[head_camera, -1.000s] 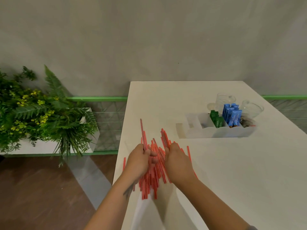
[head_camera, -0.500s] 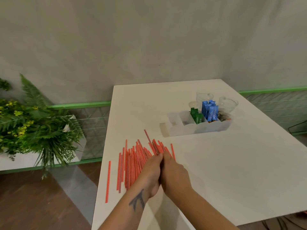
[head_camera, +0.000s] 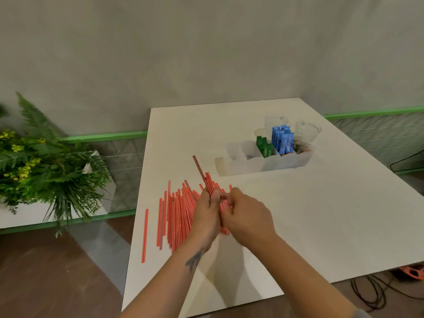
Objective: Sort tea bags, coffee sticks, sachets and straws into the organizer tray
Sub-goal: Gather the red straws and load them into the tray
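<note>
Left hand (head_camera: pixel 206 216) closes round a small bunch of red straws (head_camera: pixel 207 183), tips fanning up and away toward the tray; one straw pokes well past the rest. Right hand (head_camera: pixel 246 215) meets it at the fingertips, fingers curled, seemingly pinching the same bunch – exact contact hidden behind the knuckles. Likely squaring the ends so the bunch drops into a slot together.

Loose straws (head_camera: pixel 176 216) lie spread on the white table (head_camera: pixel 321 214) left of the hands, one stray (head_camera: pixel 144 235) apart near the edge. Organizer tray (head_camera: pixel 286 162) sits beyond, well apart, holding green sachets (head_camera: pixel 265 148) and blue coffee sticks (head_camera: pixel 283 141); its left compartments look unfilled. Two clear cups (head_camera: pixel 306 131) behind it.

Half a second back both hands pressed flat together on the pile; now the bunch is lifted and angled up
</note>
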